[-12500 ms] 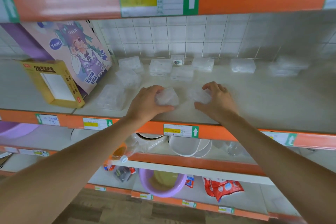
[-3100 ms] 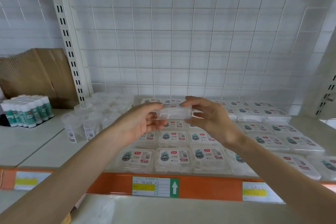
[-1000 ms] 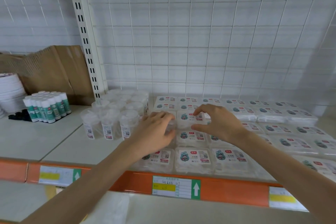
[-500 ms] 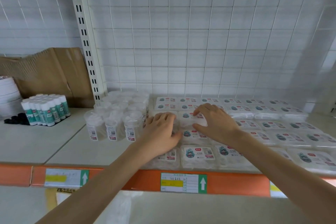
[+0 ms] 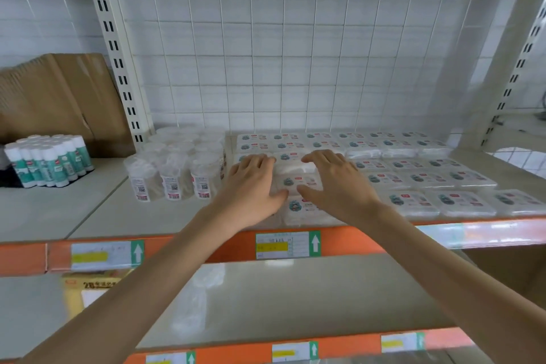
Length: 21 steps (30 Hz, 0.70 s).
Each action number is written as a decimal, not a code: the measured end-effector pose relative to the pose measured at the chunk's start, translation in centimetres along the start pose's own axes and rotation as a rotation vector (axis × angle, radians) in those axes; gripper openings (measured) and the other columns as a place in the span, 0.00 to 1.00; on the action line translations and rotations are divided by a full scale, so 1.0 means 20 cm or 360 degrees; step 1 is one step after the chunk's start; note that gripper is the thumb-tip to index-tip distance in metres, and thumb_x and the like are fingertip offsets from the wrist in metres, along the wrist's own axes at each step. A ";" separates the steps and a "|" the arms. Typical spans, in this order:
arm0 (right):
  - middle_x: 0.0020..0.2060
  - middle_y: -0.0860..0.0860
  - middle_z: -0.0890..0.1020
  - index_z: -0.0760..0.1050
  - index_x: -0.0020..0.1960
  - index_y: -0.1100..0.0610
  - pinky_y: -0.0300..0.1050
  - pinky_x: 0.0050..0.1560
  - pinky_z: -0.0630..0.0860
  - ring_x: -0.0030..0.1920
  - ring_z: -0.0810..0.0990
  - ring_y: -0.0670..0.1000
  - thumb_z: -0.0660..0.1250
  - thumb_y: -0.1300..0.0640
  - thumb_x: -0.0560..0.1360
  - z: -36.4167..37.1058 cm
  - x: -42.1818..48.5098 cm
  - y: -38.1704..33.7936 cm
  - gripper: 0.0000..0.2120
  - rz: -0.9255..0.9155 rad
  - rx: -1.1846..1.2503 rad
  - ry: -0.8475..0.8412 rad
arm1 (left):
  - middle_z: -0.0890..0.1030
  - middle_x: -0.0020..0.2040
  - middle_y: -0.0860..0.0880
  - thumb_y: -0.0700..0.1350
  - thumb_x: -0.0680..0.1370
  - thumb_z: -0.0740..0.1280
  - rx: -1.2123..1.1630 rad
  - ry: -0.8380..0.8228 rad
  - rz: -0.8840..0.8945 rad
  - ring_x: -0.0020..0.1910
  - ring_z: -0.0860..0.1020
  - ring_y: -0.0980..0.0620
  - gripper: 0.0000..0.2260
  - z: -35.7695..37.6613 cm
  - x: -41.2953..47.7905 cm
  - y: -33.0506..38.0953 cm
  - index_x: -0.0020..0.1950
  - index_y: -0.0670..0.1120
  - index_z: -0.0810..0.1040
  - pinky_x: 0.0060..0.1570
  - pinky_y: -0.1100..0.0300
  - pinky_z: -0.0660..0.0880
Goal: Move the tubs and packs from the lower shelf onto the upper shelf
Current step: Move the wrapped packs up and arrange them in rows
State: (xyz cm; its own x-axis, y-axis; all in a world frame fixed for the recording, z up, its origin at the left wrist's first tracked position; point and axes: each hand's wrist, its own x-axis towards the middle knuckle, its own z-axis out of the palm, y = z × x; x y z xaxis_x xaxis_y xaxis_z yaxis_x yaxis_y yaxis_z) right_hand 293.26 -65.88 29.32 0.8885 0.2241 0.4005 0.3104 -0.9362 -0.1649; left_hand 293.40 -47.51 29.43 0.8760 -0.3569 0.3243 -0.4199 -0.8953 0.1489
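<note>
On the upper shelf [image 5: 97, 213] lie rows of flat clear packs with small printed labels. My left hand [image 5: 251, 186] and my right hand [image 5: 334, 183] rest on either side of one labelled pack [image 5: 298, 182] that sits on top of the stack, fingers spread and fairly straight. Left of the packs stand several clear round tubs [image 5: 174, 168] with barcode stickers. The lower shelf [image 5: 295, 298] shows below my forearms, with a clear pack [image 5: 192, 304] blurred on it.
Glue sticks [image 5: 48, 162] with green-and-white labels and brown cardboard [image 5: 59, 97] sit at the upper shelf's left. A white wire grid backs the shelf. A slotted upright post [image 5: 115, 47] rises behind the tubs. A yellow box [image 5: 88, 289] shows at the lower left.
Both hands carried a clear pack up from the lower shelf and set it on the stack. Since half a second ago my fingers have spread flatter along its sides.
</note>
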 end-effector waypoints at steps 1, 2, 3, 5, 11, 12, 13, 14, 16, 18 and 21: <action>0.71 0.49 0.68 0.64 0.73 0.51 0.48 0.70 0.62 0.71 0.66 0.52 0.66 0.45 0.77 -0.02 -0.04 0.00 0.27 0.0004 0.0016 0.0007 | 0.62 0.77 0.47 0.58 0.80 0.61 -0.0005 0.0004 0.0002 0.76 0.58 0.47 0.30 -0.01 -0.03 0.02 0.77 0.45 0.58 0.74 0.52 0.55; 0.71 0.49 0.68 0.64 0.74 0.52 0.49 0.70 0.62 0.71 0.66 0.52 0.66 0.45 0.77 -0.03 -0.07 0.00 0.28 0.0005 0.0024 0.0017 | 0.63 0.76 0.47 0.58 0.80 0.61 -0.0005 0.0017 0.0012 0.76 0.58 0.48 0.30 -0.02 -0.06 0.04 0.77 0.45 0.59 0.74 0.52 0.55; 0.71 0.49 0.68 0.64 0.74 0.51 0.49 0.70 0.62 0.71 0.66 0.52 0.66 0.45 0.77 -0.05 -0.11 0.00 0.28 -0.0001 0.0025 0.0024 | 0.63 0.76 0.47 0.57 0.80 0.61 -0.0001 0.0031 0.0023 0.76 0.58 0.48 0.29 -0.03 -0.09 0.06 0.77 0.45 0.59 0.74 0.52 0.55; 0.72 0.49 0.68 0.64 0.74 0.51 0.50 0.71 0.62 0.71 0.65 0.52 0.65 0.45 0.77 -0.09 -0.18 0.01 0.28 -0.0009 0.0034 0.0031 | 0.63 0.76 0.47 0.57 0.80 0.61 0.0013 0.0048 0.0029 0.76 0.59 0.48 0.29 -0.06 -0.15 0.11 0.77 0.45 0.59 0.74 0.52 0.56; 0.71 0.48 0.68 0.64 0.74 0.50 0.46 0.69 0.61 0.71 0.64 0.51 0.66 0.46 0.77 -0.24 -0.44 0.03 0.28 -0.0038 0.0055 0.0066 | 0.66 0.74 0.46 0.56 0.80 0.62 0.0002 0.0155 -0.0016 0.74 0.61 0.47 0.28 -0.11 -0.33 0.31 0.76 0.44 0.62 0.71 0.54 0.56; 0.71 0.48 0.68 0.65 0.74 0.50 0.46 0.68 0.62 0.71 0.65 0.51 0.66 0.46 0.77 -0.26 -0.49 0.03 0.27 -0.0043 0.0061 0.0060 | 0.67 0.73 0.46 0.55 0.80 0.63 -0.0016 0.0153 -0.0027 0.73 0.62 0.47 0.27 -0.11 -0.38 0.36 0.75 0.44 0.63 0.71 0.54 0.57; 0.70 0.47 0.69 0.65 0.73 0.50 0.46 0.67 0.62 0.71 0.65 0.51 0.66 0.47 0.77 -0.28 -0.55 0.04 0.27 -0.0047 0.0075 0.0059 | 0.68 0.72 0.47 0.55 0.80 0.63 -0.0026 0.0146 -0.0039 0.72 0.62 0.47 0.26 -0.11 -0.42 0.40 0.74 0.44 0.64 0.70 0.54 0.58; 0.70 0.47 0.69 0.66 0.73 0.50 0.46 0.67 0.63 0.70 0.66 0.52 0.66 0.47 0.77 -0.29 -0.60 0.05 0.26 -0.0048 0.0095 0.0063 | 0.68 0.71 0.47 0.55 0.80 0.64 -0.0030 0.0137 -0.0052 0.72 0.63 0.47 0.26 -0.10 -0.47 0.44 0.73 0.44 0.64 0.70 0.54 0.59; 0.69 0.47 0.71 0.67 0.72 0.50 0.47 0.66 0.64 0.69 0.67 0.52 0.67 0.48 0.76 -0.31 -0.72 0.06 0.25 -0.0052 0.0124 0.0079 | 0.68 0.72 0.47 0.54 0.80 0.63 -0.0021 0.0134 -0.0061 0.73 0.63 0.48 0.25 -0.09 -0.57 0.52 0.74 0.45 0.64 0.70 0.55 0.59; 0.68 0.48 0.71 0.68 0.71 0.50 0.48 0.67 0.65 0.69 0.68 0.52 0.67 0.49 0.76 -0.31 -0.83 0.07 0.24 -0.0071 0.0140 0.0080 | 0.67 0.72 0.48 0.54 0.80 0.64 -0.0015 0.0139 -0.0061 0.73 0.63 0.48 0.25 -0.08 -0.66 0.58 0.74 0.46 0.64 0.69 0.56 0.58; 0.66 0.48 0.72 0.69 0.69 0.51 0.49 0.65 0.67 0.68 0.69 0.53 0.66 0.49 0.76 -0.30 -0.97 0.07 0.22 -0.0087 0.0178 0.0052 | 0.68 0.72 0.48 0.54 0.80 0.64 -0.0021 0.0117 -0.0077 0.72 0.64 0.47 0.25 -0.05 -0.82 0.66 0.73 0.45 0.66 0.69 0.57 0.59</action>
State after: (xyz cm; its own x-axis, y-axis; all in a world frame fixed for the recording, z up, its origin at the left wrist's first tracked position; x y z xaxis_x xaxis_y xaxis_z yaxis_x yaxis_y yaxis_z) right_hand 274.39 -73.17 26.61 0.8583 0.2635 0.4402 0.3955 -0.8864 -0.2407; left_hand 273.31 -53.17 27.01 0.8757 -0.2924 0.3843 -0.3812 -0.9072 0.1783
